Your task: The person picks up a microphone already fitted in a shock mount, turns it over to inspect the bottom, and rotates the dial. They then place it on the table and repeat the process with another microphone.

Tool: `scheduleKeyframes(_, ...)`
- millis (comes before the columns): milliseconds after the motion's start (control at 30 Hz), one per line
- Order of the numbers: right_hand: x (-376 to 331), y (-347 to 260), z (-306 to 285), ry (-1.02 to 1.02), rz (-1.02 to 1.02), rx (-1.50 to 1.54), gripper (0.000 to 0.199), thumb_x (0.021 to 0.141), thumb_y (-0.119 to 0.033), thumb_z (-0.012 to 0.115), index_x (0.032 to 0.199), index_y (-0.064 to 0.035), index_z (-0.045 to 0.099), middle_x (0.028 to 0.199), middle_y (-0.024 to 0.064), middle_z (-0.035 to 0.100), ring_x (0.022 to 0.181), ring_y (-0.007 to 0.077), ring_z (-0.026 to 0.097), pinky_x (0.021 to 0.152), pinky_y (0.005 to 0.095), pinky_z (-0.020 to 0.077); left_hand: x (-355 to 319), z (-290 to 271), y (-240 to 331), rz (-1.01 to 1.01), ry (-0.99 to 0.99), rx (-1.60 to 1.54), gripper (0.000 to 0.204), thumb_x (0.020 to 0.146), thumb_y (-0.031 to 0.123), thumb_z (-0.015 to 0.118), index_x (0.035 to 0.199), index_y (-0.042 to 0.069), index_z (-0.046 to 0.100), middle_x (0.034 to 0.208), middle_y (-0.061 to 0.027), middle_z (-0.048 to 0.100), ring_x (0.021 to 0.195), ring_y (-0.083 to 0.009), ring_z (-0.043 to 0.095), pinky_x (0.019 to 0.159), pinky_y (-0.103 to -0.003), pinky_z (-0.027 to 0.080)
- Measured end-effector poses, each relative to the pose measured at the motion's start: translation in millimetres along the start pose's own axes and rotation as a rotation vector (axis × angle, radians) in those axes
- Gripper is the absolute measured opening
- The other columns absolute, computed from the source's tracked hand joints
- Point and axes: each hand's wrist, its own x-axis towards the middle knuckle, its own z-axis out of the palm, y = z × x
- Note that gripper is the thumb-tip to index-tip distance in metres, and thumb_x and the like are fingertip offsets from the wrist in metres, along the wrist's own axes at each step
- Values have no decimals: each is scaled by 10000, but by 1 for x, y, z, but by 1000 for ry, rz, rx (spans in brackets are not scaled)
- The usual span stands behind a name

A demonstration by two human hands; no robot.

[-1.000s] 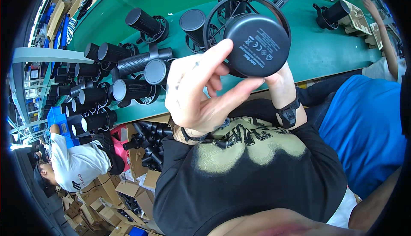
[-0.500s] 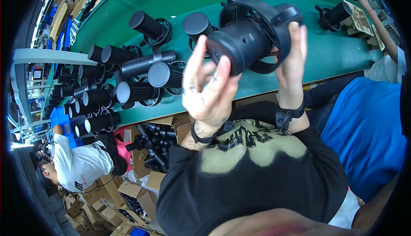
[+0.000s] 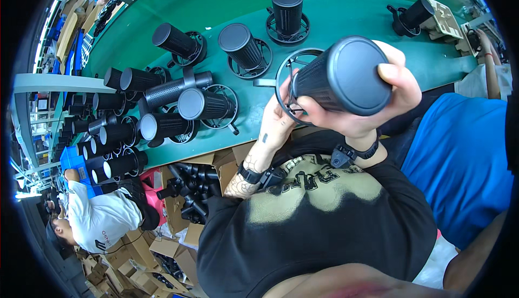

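Both my hands hold a black cylindrical microphone (image 3: 359, 76) above the near edge of the green bench, its round end cap turned up toward me. My right hand (image 3: 401, 95) wraps round the body near the cap, thumb toward the mount. My left hand (image 3: 277, 118) is closed at the ring-shaped shock mount (image 3: 278, 84), its fingers partly hidden behind the ring. Close by on the bench, similar microphones stand in their mounts: one (image 3: 286, 14) beyond my hands, another (image 3: 243, 47) to the left, and a third (image 3: 205, 104) nearer me.
Several more black microphones (image 3: 121, 134) crowd the bench's left end. A cardboard tray (image 3: 442, 19) lies at the far right beside another microphone (image 3: 416, 14). Below the bench, a box holds black parts (image 3: 192, 187). Co-workers sit at left (image 3: 102, 211) and right (image 3: 459, 163).
The microphone has turned over, bringing its end cap toward me. My right hand has shifted onto the body, and my left hand from the body to the mount.
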Motion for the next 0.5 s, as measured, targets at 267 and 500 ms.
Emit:
scheduleKeyframes(267,-8,4,0,-78,47,68,913,569,-226,922,1212,-118,283,1054,181,509,888,240,589,697,293,513,5,-3,-2,-104,-23,-48,916,829,325,729,1493,49,163,1430,-98,394,1262,-198,455,1038,-341,391)
scheduleKeyframes(500,-19,13,24,150,1,428,614,565,-101,893,1034,-55,501,1010,168,513,842,243,588,688,337,518,12,-5,10,-110,-5,-33,908,829,304,727,1493,55,160,1422,-96,399,1281,-207,432,1066,-367,367)
